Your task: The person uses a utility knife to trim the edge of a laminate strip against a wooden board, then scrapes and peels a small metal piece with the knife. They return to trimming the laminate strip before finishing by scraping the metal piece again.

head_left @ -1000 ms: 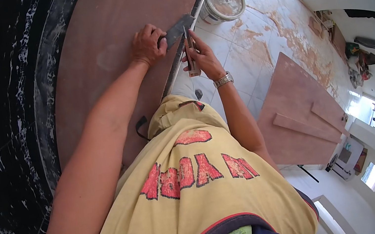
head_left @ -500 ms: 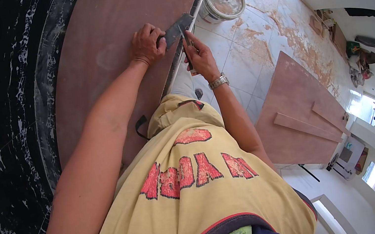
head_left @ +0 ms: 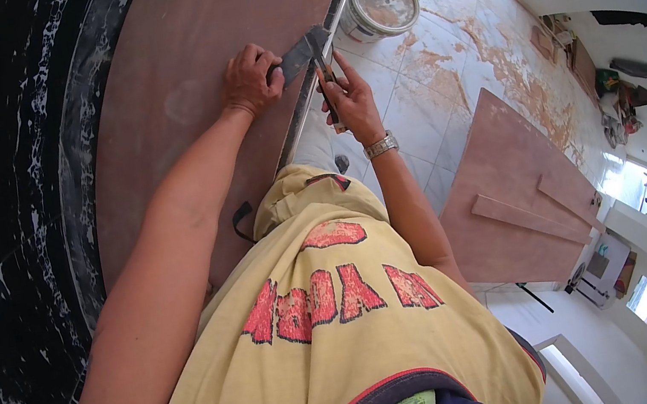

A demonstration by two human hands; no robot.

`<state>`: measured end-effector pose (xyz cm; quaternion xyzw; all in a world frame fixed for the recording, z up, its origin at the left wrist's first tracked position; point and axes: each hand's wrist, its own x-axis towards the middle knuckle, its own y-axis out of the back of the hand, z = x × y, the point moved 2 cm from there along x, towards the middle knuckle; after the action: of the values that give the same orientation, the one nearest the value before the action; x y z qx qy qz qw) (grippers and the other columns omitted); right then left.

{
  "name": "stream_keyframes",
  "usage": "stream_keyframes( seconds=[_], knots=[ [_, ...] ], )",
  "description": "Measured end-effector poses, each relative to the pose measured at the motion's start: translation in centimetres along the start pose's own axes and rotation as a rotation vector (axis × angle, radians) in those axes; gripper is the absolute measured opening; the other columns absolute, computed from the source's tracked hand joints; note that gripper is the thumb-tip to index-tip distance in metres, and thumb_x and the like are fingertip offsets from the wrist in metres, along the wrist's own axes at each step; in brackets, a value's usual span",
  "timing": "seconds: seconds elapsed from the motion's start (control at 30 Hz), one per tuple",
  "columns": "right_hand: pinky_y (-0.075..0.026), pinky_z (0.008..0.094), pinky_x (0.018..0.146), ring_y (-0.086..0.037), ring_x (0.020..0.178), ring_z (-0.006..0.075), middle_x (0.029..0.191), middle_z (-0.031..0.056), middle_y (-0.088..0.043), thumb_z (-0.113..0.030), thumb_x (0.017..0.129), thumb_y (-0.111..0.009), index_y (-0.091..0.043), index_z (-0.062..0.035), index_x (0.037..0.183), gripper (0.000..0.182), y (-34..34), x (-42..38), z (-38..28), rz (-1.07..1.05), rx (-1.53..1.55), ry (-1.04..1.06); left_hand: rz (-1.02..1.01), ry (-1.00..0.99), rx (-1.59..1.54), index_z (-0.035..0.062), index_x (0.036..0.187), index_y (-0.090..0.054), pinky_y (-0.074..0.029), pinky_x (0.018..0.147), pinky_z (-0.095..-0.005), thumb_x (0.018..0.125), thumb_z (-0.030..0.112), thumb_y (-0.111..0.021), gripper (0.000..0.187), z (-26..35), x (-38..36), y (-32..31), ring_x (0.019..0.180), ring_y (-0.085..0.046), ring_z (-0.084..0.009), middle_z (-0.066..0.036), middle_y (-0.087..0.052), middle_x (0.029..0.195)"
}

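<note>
1. Wide putty knife (head_left: 293,62) is gripped in L hand (head_left: 252,83), fingers closed round handle; its blade is held out at brown panel's (head_left: 175,46) edge.
2. Narrow scraper (head_left: 317,52) is held in R hand (head_left: 352,110), fingers clamped on handle; its blade is crossed over the wide one, contact can't be confirmed.
3. Poss. risk: R fingers could be nicked if narrow blade slips off.
4. Panel edge could be gouged if wide blade is tipped down.
5. Residue, if any's scraped loose, could be dropped on tiled floor (head_left: 407,113), where brownish smears (head_left: 439,71) are seen.
6. Bucket (head_left: 358,27) is stood on floor nr panel; top's caked w/ grey-brown residue; lid or contents can't be told.
</note>
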<state>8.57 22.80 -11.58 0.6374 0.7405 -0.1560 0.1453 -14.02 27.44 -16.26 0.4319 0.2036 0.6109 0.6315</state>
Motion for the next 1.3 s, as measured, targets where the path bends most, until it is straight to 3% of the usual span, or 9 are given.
stream_keyframes(
  seconds=[0.2, 0.4, 0.5, 0.7, 0.8, 1.0, 1.1, 1.3],
  knots=[
    [-0.057, 0.0263, 0.052, -0.065, 0.066, 0.0084, 0.092, 0.0023, -0.069, -0.009, 0.107, -0.059, -0.045, -0.0136, 0.163, 0.058, 0.2, 0.6, 1.5, 0.104, -0.174, -0.015, 0.000, 0.001, 0.017, 0.0198, 0.101, -0.074, -0.050, 0.089, -0.0450, 0.081, 0.025, -0.074, 0.021, -0.1, 0.0, -0.2, 0.103, -0.066, -0.0268, -0.003, -0.062, 0.106],
    [-0.057, 0.0339, 0.053, -0.070, 0.057, 0.0160, 0.080, 0.0075, -0.070, -0.015, 0.106, -0.059, -0.045, -0.0153, 0.163, 0.058, -0.2, 1.2, 1.9, 0.090, -0.374, 0.088, 0.008, 0.002, 0.016, 0.0200, 0.101, -0.074, -0.050, 0.089, -0.0448, 0.081, 0.025, -0.074, 0.021, -0.1, 0.0, -0.1, 0.103, -0.066, -0.0269, -0.003, -0.062, 0.106],
    [-0.057, 0.0370, 0.056, -0.070, 0.053, 0.0206, 0.073, 0.0096, -0.068, -0.020, 0.107, -0.056, -0.044, -0.0171, 0.163, 0.057, -1.3, 0.9, -1.3, 0.055, -0.419, 0.062, 0.003, 0.007, 0.016, 0.0202, 0.101, -0.074, -0.050, 0.089, -0.0449, 0.081, 0.026, -0.074, 0.021, -0.1, 0.0, -0.2, 0.103, -0.066, -0.0269, -0.003, -0.063, 0.106],
    [-0.056, 0.0403, 0.055, -0.067, 0.049, 0.0239, 0.059, 0.0120, -0.061, -0.020, 0.106, -0.054, -0.043, -0.0182, 0.164, 0.058, -1.3, 2.4, -0.6, 0.031, -0.515, 0.048, 0.037, -0.012, 0.000, 0.0207, 0.099, -0.075, -0.051, 0.086, -0.0451, 0.080, 0.026, -0.074, 0.019, -0.1, 0.0, -0.1, 0.099, -0.067, -0.0262, -0.002, -0.063, 0.105],
    [-0.057, 0.0463, 0.062, -0.069, 0.057, 0.0335, 0.067, 0.0182, -0.066, -0.017, 0.104, -0.054, -0.046, -0.0155, 0.161, 0.059, -1.8, 1.3, 0.0, 0.034, -0.578, 0.008, 0.032, -0.003, -0.017, 0.0205, 0.097, -0.075, -0.051, 0.085, -0.0454, 0.080, 0.026, -0.074, 0.018, -0.2, 0.0, -0.1, 0.097, -0.067, -0.0264, -0.003, -0.063, 0.104],
    [-0.053, 0.0543, 0.080, -0.067, 0.081, 0.0483, 0.087, 0.0280, -0.072, -0.016, 0.098, -0.053, -0.051, -0.0102, 0.158, 0.060, -1.7, 3.4, 0.6, 0.059, -0.697, 0.281, 0.076, -0.029, -0.015, 0.0195, 0.097, -0.075, -0.051, 0.085, -0.0451, 0.079, 0.025, -0.075, 0.019, 0.2, 0.0, 0.2, 0.096, -0.067, -0.0269, -0.003, -0.063, 0.103],
    [-0.054, 0.0529, 0.080, -0.068, 0.076, 0.0457, 0.081, 0.0265, -0.070, -0.014, 0.097, -0.054, -0.054, -0.0099, 0.155, 0.059, -2.0, 3.5, -1.1, 0.051, -0.790, 0.202, 0.049, -0.018, -0.041, 0.0196, 0.096, -0.075, -0.051, 0.084, -0.0451, 0.079, 0.025, -0.075, 0.018, -0.3, 0.0, -0.3, 0.096, -0.067, -0.0276, -0.003, -0.063, 0.104],
    [-0.057, 0.0445, 0.063, -0.069, 0.056, 0.0293, 0.067, 0.0174, -0.067, -0.014, 0.105, -0.052, -0.059, -0.0119, 0.151, 0.047, -2.1, 3.0, -0.8, 0.079, -0.506, 0.122, 0.060, -0.005, -0.022, 0.0197, 0.096, -0.075, -0.051, 0.085, -0.0455, 0.079, 0.025, -0.075, 0.019, 0.0, 0.0, -0.1, 0.097, -0.067, -0.0283, -0.004, -0.063, 0.104]
  ],
)
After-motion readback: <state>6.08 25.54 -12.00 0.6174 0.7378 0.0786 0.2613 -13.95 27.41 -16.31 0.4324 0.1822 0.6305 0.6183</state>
